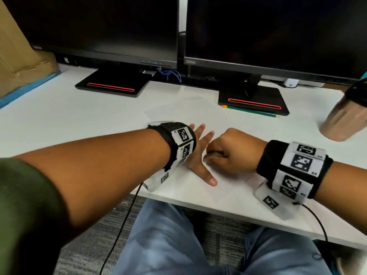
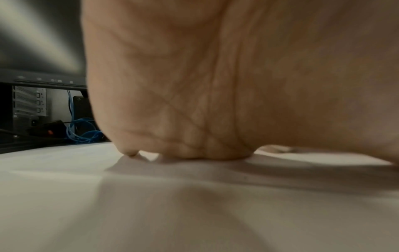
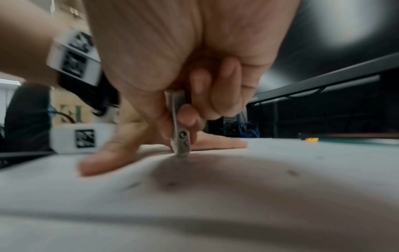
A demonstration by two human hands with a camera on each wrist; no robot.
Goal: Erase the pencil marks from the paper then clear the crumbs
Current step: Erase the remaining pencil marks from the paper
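The thin white paper sheet (image 1: 174, 116), light and easily creased, lies pinned under the flat, spread left hand (image 1: 198, 155). Beside it, the right hand (image 1: 232, 151) pinches the small white rubber eraser (image 3: 180, 136) upright near its tip.

A dark olive-green short sleeve (image 1: 23, 195) covers the upper left arm; both forearms are bare. Each wrist carries a wide black fabric wristband (image 1: 168, 143) wrapped with white rectangular panels printed with black square fiducial markers (image 1: 183, 134); tiny black lettering sits beside some of the markers, too small to read. A white housing with another marker (image 1: 271, 202) hangs under the right wristband (image 1: 266, 157), and a similar white block (image 1: 158, 179) sits below the left one. A thin black cable (image 1: 123, 225) trails from the left unit and another black cable (image 1: 317, 219) loops from the right. The legs wear faded blue denim jeans (image 1: 164, 239).
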